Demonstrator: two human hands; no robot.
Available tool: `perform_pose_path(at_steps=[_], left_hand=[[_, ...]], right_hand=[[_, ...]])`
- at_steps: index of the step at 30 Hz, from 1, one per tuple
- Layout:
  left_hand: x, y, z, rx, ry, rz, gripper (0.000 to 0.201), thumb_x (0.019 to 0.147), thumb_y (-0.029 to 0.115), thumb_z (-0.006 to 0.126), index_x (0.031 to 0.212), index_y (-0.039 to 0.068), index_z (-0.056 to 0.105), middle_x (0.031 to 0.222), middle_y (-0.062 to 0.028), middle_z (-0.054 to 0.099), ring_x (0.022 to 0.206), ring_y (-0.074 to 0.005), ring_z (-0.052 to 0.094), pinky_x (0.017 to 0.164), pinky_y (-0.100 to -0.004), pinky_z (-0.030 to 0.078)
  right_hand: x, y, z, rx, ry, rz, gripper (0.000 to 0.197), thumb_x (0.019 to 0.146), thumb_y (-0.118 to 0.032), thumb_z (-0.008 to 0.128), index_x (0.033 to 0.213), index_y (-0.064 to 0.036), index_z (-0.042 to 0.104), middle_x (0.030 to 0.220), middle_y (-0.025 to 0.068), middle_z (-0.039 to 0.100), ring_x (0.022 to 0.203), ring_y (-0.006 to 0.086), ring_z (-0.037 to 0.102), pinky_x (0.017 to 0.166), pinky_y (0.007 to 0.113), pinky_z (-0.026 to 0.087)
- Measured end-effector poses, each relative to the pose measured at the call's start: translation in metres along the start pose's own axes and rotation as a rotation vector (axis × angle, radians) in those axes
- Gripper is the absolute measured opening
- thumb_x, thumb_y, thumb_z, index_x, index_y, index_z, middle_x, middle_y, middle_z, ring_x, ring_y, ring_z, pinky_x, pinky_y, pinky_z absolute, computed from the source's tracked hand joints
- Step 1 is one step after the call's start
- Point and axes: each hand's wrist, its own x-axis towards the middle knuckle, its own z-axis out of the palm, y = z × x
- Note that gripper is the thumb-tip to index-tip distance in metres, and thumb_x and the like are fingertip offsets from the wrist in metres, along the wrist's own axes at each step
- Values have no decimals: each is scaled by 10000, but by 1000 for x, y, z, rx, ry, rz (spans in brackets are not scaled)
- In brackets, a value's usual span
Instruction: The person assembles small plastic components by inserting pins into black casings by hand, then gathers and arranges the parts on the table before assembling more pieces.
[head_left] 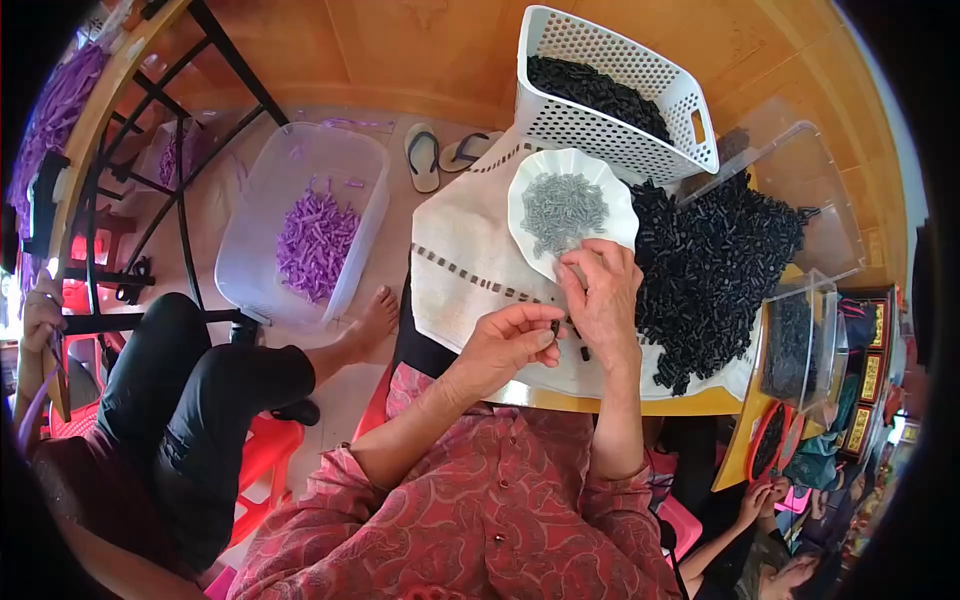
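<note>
My left hand (pixel 508 343) is closed in a pinch around a small black tube-like piece (pixel 556 327), low over the cloth on the table. At the near edge of a white scalloped plate (pixel 525 235), my right hand (pixel 604 295) has its thumb and fingertips drawn together; whatever lies between them is too small to make out. Many small clear, glassy pieces (pixel 566 207) are heaped in the plate. To the right of my right hand spreads a big pile of short black tube-like pieces (pixel 700 270). One loose black piece (pixel 585 354) lies between my wrists.
Behind the plate a white perforated basket (pixel 620 137) holds more black pieces. Clear plastic boxes (pixel 835 220) stand at the right. On the floor, left, a translucent tub (pixel 250 235) contains purple pieces, with slippers (pixel 422 160) nearby. Another person's knees (pixel 215 390) are close at left; other people sit lower right.
</note>
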Motion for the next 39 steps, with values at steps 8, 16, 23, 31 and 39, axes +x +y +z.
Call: perform_pose_path(at_steps=[8, 16, 23, 31, 39], left_hand=[[0, -6, 2, -24, 7, 16, 303, 932, 26, 580, 1235, 18, 570, 1048, -91, 642, 848, -156, 640, 784, -307, 545], [1, -8, -2, -55, -12, 44, 284, 925, 14, 587, 1209, 15, 583, 1044, -92, 644, 851, -160, 641, 774, -310, 547], [2, -8, -4, -48, -21, 74, 296, 913, -17, 590, 1208, 15, 582, 1048, -96, 643, 860, -167, 647, 783, -310, 553], [2, -7, -3, -34, -22, 96, 304, 913, -26, 581, 1215, 9, 573, 1059, -101, 639, 882, -180, 654, 817, -322, 559], [2, -9, -2, -33, 16, 126, 298, 906, -18, 596, 1202, 3, 579, 996, -72, 627, 862, -172, 656, 787, -315, 564]], right_hand=[[-11, 1, -1, 47, 54, -15, 79, 816, -128, 683, 891, -108, 666, 1021, 56, 572, 1020, 275, 506, 888, 420, 357], [-23, -2, 4, 80, 127, -62, 111, 783, -90, 703, 888, -91, 665, 1017, 55, 571, 1025, 273, 512, 895, 412, 364], [-25, -2, 5, 90, 140, -77, 231, 689, -8, 738, 897, -89, 679, 1017, 49, 581, 1021, 264, 522, 901, 397, 367], [-33, -3, 6, 152, 247, -83, 212, 704, 10, 727, 893, -78, 694, 1026, 63, 594, 1000, 263, 543, 873, 384, 392], [-56, -20, -7, 754, 142, 220, 122, 841, -27, 685, 961, -4, 687, 1060, 119, 625, 925, 206, 602, 793, 312, 493]])
